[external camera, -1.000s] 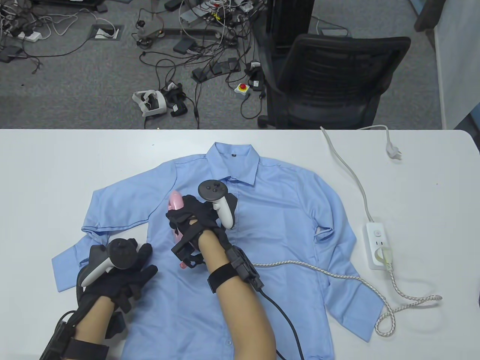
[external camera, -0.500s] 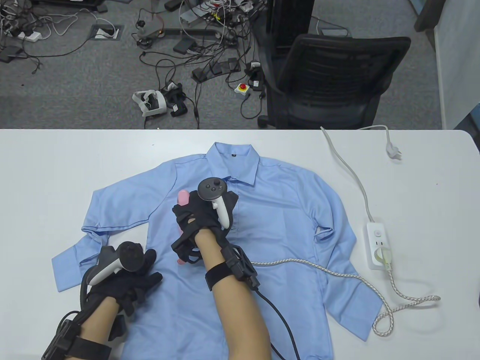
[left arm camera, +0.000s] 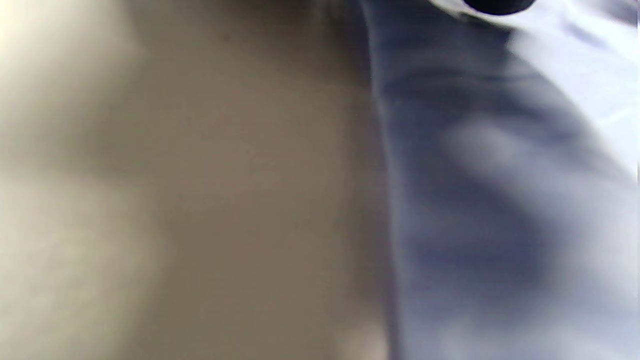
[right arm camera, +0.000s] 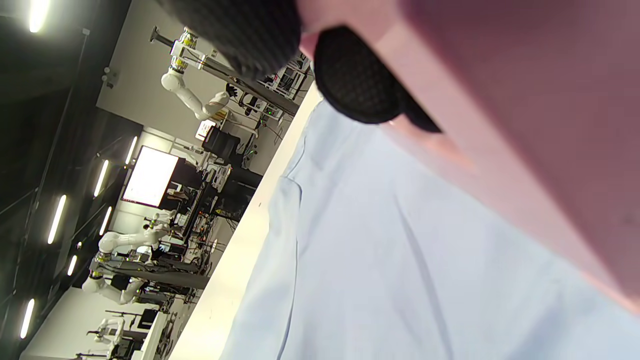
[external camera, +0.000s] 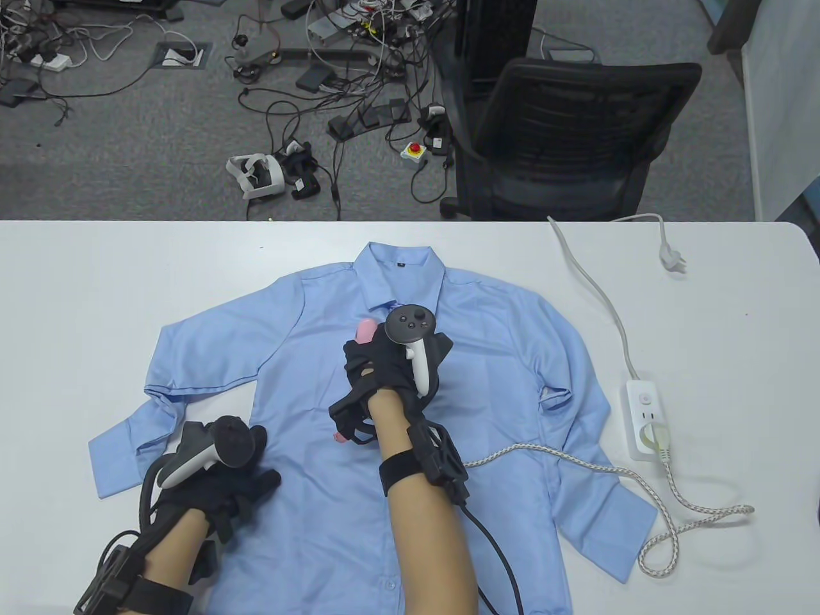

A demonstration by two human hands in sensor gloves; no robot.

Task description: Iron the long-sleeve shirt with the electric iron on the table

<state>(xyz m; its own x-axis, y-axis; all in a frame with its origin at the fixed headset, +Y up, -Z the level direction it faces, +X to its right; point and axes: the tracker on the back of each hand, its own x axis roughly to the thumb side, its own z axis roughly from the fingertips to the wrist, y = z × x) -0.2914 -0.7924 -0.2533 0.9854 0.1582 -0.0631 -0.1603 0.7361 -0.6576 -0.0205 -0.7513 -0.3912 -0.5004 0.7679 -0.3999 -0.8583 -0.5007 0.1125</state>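
A light blue long-sleeve shirt (external camera: 487, 359) lies flat and face up on the white table (external camera: 77, 301), collar at the far side. My right hand (external camera: 378, 365) grips the handle of a pink electric iron (external camera: 365, 331), which rests on the shirt's chest just below the collar. In the right wrist view the iron's pink body (right arm camera: 525, 125) fills the upper right above the shirt (right arm camera: 375, 260). My left hand (external camera: 224, 480) lies on the shirt's lower left front, beside the folded left sleeve. The left wrist view is blurred, showing shirt cloth (left arm camera: 500, 200) and table (left arm camera: 200, 200).
The iron's braided cord (external camera: 576, 464) runs right across the shirt to a white power strip (external camera: 647, 416) near the table's right edge. The strip's white cable and plug (external camera: 672, 259) lie at the far right. A black office chair (external camera: 564, 134) stands beyond the table.
My right hand has slid the iron to the right and slightly up, from the left chest to the middle below the collar. My left hand shifted slightly right and toward me on the shirt.
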